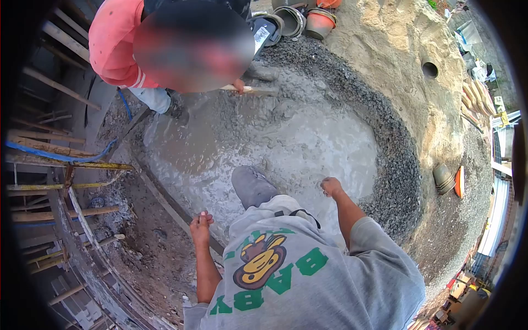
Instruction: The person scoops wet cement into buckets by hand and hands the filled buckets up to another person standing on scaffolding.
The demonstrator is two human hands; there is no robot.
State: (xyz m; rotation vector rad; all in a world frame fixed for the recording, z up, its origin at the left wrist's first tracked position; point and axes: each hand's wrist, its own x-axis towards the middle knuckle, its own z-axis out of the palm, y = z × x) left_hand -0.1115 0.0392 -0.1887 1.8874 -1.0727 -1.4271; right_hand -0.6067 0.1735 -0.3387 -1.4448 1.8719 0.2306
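Note:
My left hand (202,224) hangs over the edge of the wet cement mix, near a long wooden board (170,203). Its fingers are loosely bent and nothing shows in them. Out over the mix (324,137) is my right hand (330,187), also empty, with the fingers slightly curled. One bent knee (252,186) reaches forward above the grey slurry. Across from me a co-worker in a red shirt (113,44) bends over, a hand (238,86) gripping a wooden handle (256,89). The tool's far end is hidden or buried in the mix.
A ring of dark gravel (393,148) curves around the mix on the right, with a sand pile (401,60) beyond. Several buckets (320,23) stand at the top. More buckets (443,179) lie at the right. Poles and planks (60,162) crowd the left side.

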